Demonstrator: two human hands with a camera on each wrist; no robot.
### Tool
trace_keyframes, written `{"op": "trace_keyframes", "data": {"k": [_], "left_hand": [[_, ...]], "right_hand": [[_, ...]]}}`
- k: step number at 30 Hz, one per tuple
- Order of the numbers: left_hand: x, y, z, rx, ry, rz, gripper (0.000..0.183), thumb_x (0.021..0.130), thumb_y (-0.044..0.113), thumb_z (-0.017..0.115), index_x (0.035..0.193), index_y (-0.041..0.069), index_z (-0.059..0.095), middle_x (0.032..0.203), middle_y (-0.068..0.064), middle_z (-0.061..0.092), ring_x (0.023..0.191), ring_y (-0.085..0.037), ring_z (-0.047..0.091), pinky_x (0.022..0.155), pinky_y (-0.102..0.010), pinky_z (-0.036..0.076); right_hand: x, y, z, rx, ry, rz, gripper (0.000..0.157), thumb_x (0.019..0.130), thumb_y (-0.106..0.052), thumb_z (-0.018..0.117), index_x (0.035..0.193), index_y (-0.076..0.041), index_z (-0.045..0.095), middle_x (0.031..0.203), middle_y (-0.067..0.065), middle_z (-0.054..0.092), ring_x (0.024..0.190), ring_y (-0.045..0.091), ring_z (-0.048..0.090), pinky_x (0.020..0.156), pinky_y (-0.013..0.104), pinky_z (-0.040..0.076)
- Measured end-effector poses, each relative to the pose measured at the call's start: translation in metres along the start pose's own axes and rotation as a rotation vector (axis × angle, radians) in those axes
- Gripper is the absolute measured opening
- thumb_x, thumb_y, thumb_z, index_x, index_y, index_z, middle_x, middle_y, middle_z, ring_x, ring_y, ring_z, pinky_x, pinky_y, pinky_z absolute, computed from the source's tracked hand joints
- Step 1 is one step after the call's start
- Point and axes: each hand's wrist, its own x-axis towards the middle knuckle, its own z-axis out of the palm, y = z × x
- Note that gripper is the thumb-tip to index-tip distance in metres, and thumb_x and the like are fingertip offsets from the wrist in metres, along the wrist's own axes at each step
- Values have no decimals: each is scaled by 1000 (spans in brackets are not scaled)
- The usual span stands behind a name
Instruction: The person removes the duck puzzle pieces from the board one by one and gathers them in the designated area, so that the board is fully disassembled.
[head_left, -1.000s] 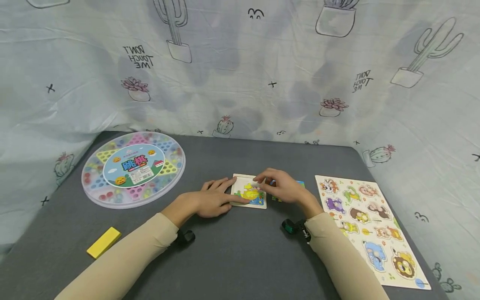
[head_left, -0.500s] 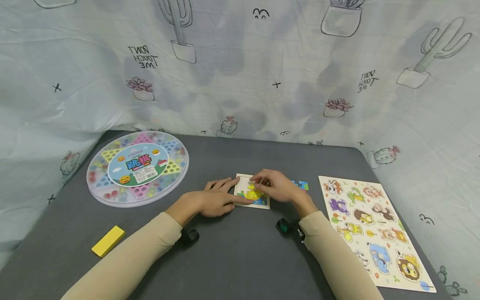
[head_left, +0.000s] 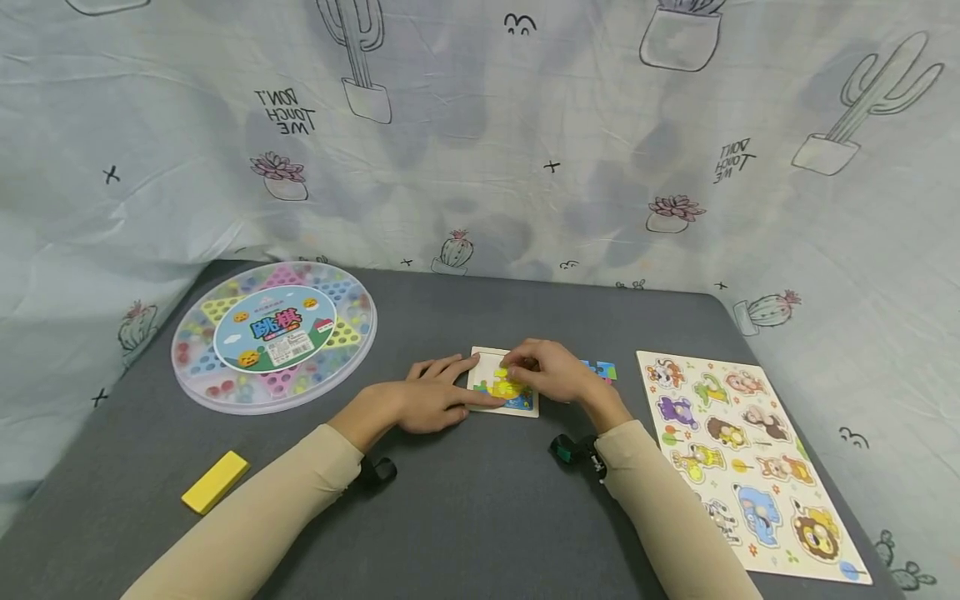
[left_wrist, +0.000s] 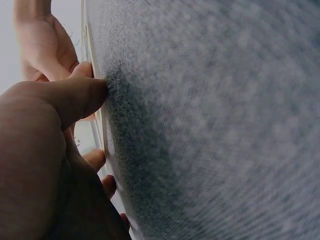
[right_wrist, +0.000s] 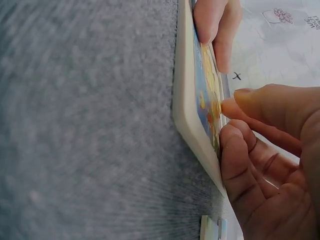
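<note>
A small wooden jigsaw puzzle [head_left: 527,410] lies on the table, a yellow figure on blue partly filling its pale tray. My left hand [head_left: 431,404] rests at its left side, fingers spread and fairly straight, the index fingertip on the picture's lower part. Over the upper right part, my right hand [head_left: 551,371] bends its fingers and pinches at a yellow puzzle piece [head_left: 502,373], mostly hidden under the fingertips. In the right wrist view, the right thumb and finger [right_wrist: 250,102] meet low at the puzzle's surface. The left wrist view shows the left thumb [left_wrist: 82,97] by the tray's edge.
Loose blue puzzle pieces [head_left: 602,370] lie just beyond the right hand. A board of animal shapes [head_left: 738,442] is at the right. A round Chinese checkers set [head_left: 273,337] sits at the left, with a yellow block [head_left: 215,482] nearer. A printed curtain [head_left: 480,150] hangs behind.
The right hand has shifted slightly left and lower over the puzzle, bringing the piece down among the yellow ones. More loose pieces show beside it. The left hand stays on the puzzle.
</note>
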Motion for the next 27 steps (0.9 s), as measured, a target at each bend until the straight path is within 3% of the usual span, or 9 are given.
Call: {"op": "trace_keyframes", "data": {"k": [11,21,27], "left_hand": [[1,-3,3,-28,5,21,50,112,35,42,153,62,32,174,-3,-3,159,-34,1,121,-65,12],[1,-2,2,-26,6,17,49,112,37,43,151,63,33,174,0,-4,160,-31,1,120,-66,13],[-1,-1,0,-2,2,13,49,111,37,44,152,63,32,174,-1,-3,160,-32,2,120,-65,14]], "right_hand": [[2,0,1,48,-12,21,20,104,-16,63,119,-5,71,114,8,62,95,20,66,85,36,55],[3,-7,-3,63,-42,42,19,104,-15,62,118,-5,70,116,10,61,85,15,63,77,33,53],[3,-3,-6,144,-78,5,23,104,-13,62,124,-1,67,112,13,67,89,19,68,79,35,55]]}}
